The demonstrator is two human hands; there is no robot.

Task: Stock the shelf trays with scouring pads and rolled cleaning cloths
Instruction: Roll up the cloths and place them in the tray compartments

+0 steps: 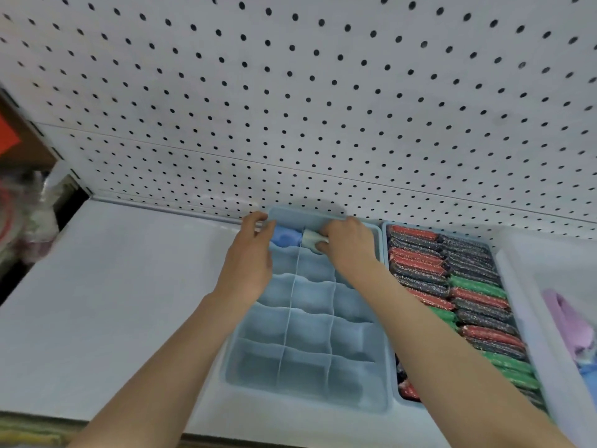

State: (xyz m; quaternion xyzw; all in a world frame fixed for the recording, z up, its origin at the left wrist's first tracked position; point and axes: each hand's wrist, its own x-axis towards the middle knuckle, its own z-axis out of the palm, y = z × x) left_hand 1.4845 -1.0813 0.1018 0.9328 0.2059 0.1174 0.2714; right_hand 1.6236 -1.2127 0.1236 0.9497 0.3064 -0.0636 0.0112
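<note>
A light blue divided tray (307, 405) sits on the white shelf, most of its cells holding nothing. In its back row lie a blue rolled cloth (286, 238) and a pale green rolled cloth (312, 242). My right hand (347, 244) grips the pale green cloth in the back middle cell. My left hand (250, 260) rests at the tray's back left corner, fingers curled at the rim beside the blue cloth. To the right, a second blue tray (387, 250) is packed with red, green and dark scouring pads (465, 299).
A white bin (523, 305) at the far right holds lilac and blue cloths (568, 324). White pegboard (290, 92) backs the shelf. The white shelf surface (113, 302) stretches left of the trays. Blurred bagged goods (22, 215) lie at the far left.
</note>
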